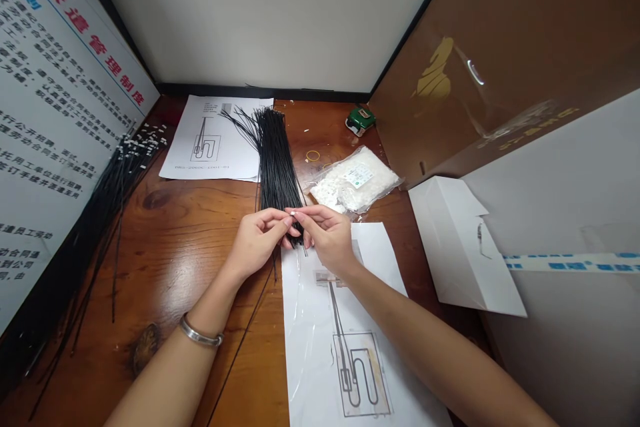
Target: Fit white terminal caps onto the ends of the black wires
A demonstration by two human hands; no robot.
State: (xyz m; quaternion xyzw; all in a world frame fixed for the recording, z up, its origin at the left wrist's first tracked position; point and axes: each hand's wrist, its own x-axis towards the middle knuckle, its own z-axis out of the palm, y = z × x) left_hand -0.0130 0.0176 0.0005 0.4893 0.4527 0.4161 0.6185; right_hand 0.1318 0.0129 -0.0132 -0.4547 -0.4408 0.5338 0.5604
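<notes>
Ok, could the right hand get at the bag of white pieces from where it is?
Probably yes: the bag lies just beyond the right hand, with nothing visible between them. That hand seems to be pinching a small white piece, though, so it may need to let go first.

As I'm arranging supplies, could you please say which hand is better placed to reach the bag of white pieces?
Probably the right hand: the clear plastic bag sits beyond its knuckles, while the left hand is farther, mostly left of the black wire bundle.
</notes>
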